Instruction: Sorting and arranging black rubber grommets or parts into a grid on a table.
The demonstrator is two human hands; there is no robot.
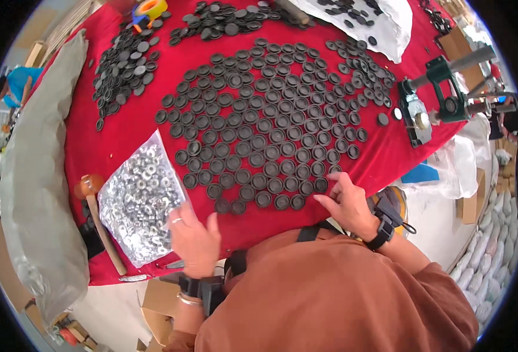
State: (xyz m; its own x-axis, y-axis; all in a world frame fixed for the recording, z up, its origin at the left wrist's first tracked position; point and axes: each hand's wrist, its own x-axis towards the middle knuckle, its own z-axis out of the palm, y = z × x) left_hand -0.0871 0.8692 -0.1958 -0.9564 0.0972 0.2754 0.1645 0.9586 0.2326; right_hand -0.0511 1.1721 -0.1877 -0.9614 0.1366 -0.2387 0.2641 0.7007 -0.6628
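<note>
Many round black caps (270,135) lie face up in tight rows on a red cloth (135,126). My right hand (346,202) rests at the near right end of the rows, fingers bent and touching the closest caps; whether it pinches anything is unclear. My left hand (195,237) lies flat, fingers spread, on the near edge of a clear plastic bag of small metal washers (141,199). Both wrists wear black straps.
Loose heaps of black caps (124,64) lie far left and at the back. A green hand press (441,97) stands at the right edge. A wooden mallet (97,217) lies left of the bag. A grey sack (33,176), tape rolls (150,9), and a white bag (382,23) surround the cloth.
</note>
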